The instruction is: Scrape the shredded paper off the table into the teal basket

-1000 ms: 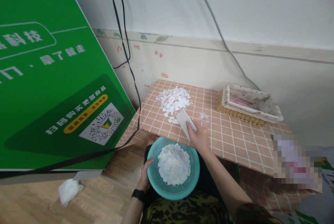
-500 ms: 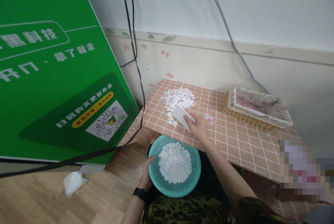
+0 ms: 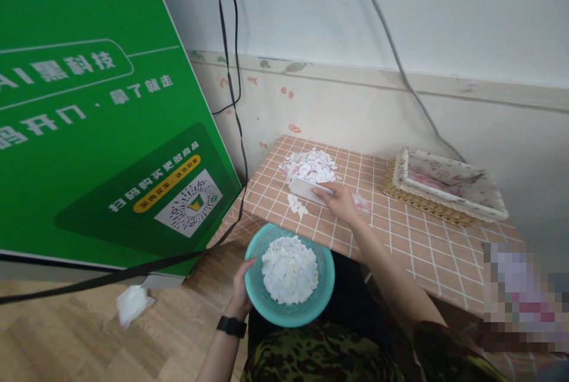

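Observation:
My left hand (image 3: 240, 287) grips the rim of a teal plastic basket (image 3: 328, 275) below the table's front edge. Torn white paper scraps (image 3: 290, 270) fill the middle of that basket. Over on the table, my right hand (image 3: 340, 199) is closed on a flat white card (image 3: 306, 188), thumb on one side. The card stands tilted against the near side of a pile of paper scraps (image 3: 311, 164), some tinged pink. A small cluster of scraps (image 3: 297, 205) lies between the card and the table edge.
A checked brown cloth covers the table (image 3: 395, 239). A lined wicker basket (image 3: 444, 189) sits at its right rear. Black cables (image 3: 240, 133) hang on the left beside a green cabinet (image 3: 98, 162). A white bag (image 3: 133, 305) lies on the wooden floor.
My right hand has moved the card slightly away from the table edge and turned it more upright against the pile. The teal basket has shifted a little left and tilted.

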`<state>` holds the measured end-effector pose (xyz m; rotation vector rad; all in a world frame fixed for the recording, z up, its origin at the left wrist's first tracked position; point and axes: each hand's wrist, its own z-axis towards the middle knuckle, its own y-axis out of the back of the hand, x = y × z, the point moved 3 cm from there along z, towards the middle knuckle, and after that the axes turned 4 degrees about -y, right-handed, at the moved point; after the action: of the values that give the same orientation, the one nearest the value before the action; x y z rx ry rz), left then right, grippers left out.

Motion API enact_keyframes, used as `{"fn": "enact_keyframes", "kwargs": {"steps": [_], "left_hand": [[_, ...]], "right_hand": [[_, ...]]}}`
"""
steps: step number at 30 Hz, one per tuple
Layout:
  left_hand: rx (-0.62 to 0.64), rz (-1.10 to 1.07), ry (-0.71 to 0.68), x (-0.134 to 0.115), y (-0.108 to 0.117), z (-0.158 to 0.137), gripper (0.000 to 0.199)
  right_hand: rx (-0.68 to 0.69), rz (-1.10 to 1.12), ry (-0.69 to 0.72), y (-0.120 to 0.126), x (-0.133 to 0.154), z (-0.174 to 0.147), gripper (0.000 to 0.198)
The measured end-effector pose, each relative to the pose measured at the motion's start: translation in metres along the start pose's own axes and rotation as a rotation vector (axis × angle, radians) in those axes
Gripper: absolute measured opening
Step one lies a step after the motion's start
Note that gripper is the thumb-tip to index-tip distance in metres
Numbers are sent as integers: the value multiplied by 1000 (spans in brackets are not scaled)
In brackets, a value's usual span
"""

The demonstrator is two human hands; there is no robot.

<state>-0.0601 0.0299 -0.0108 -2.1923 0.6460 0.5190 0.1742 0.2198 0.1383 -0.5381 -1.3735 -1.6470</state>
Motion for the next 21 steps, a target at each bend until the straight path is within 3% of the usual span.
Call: {"fn": "enact_keyframes", "kwargs": {"steps": [6,12,17,21], "left_hand": [[33,6,-23,-7,-3,-3,17],[16,23,-21,-14,-8,-8,18],[53,8,-2,-15,-6,-6,19],[64,30,-7,-14,-4,-6,21]], "right_hand": [[190,32,29,-1,5,-6,23],[65,-7,-4,6,-2,-2,23],[175,22,30,-12,4,-1,23],[231,6,79,-10,10,1,23]]}}
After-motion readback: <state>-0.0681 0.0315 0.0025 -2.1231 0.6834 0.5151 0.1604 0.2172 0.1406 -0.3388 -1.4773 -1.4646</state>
